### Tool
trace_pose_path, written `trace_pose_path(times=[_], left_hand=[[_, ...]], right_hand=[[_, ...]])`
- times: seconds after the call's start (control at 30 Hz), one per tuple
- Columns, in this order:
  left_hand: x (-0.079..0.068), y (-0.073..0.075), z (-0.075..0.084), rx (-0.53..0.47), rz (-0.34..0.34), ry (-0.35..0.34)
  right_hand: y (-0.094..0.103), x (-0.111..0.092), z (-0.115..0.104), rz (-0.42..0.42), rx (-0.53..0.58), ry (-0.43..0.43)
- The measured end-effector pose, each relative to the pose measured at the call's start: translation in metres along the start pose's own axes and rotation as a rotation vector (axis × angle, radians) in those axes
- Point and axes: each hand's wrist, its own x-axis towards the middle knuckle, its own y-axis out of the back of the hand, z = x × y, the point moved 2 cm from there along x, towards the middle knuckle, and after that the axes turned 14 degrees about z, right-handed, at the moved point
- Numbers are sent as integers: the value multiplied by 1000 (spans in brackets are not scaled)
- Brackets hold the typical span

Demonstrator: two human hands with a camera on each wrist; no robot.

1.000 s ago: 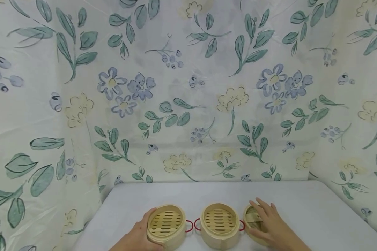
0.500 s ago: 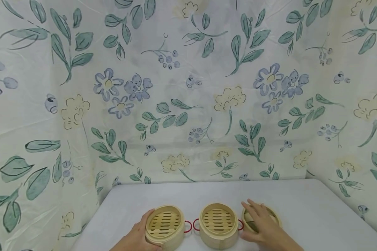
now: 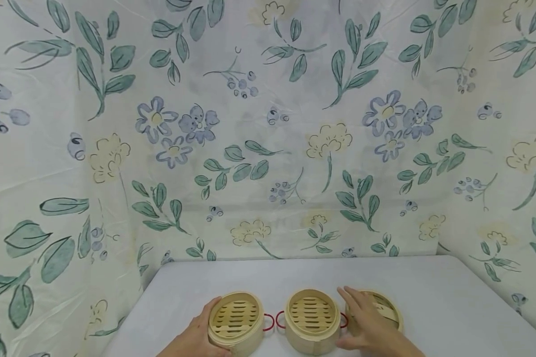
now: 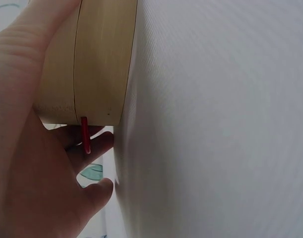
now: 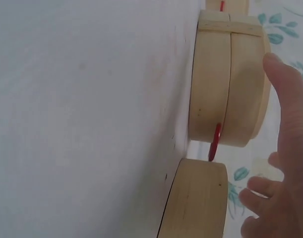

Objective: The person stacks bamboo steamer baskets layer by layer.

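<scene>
In the head view my left hand grips the left side of a round bamboo steamer basket with a slatted bottom. The left wrist view shows that basket's pale wall and a red handle near my fingers. A second slatted steamer basket stands in the middle. My right hand is spread between this basket and a bamboo steamer lid, partly covering the lid. In the right wrist view its thumb is right by the middle basket's rim, and the lid lies below.
All three bamboo pieces stand in a row near the front of a white table. Red handles of the two baskets nearly meet between them. A floral curtain hangs behind and along the sides.
My right hand has moved left off the lid toward the middle basket, uncovering the lid's right part. The lid sits slightly farther right than a second ago. The left hand keeps its grip in place.
</scene>
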Motion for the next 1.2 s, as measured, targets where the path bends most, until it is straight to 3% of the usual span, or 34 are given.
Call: trace_pose_path(times=[0.17,0.33,0.57,0.8,1.03,1.2], left_hand=[[-1,-1,0,-14,-1,8],[0,-4,-2,-10,8,-13],[0,-3,2,-10,5,-25],[1,-3,1,-15,-4,22],[2,-3,0,3,-8,67],[2,-3,2,17,-1,67]], right_hand=[[-5,5,-2,-1,-14,-26],[-10,7,-4,-59,3,-91],[-15,10,-7,-114,55,-117],[-22,8,-6,-147,74,-144],[-30,7,-6,-102,78,-62],[-33,7,-6,-92,64,-56]])
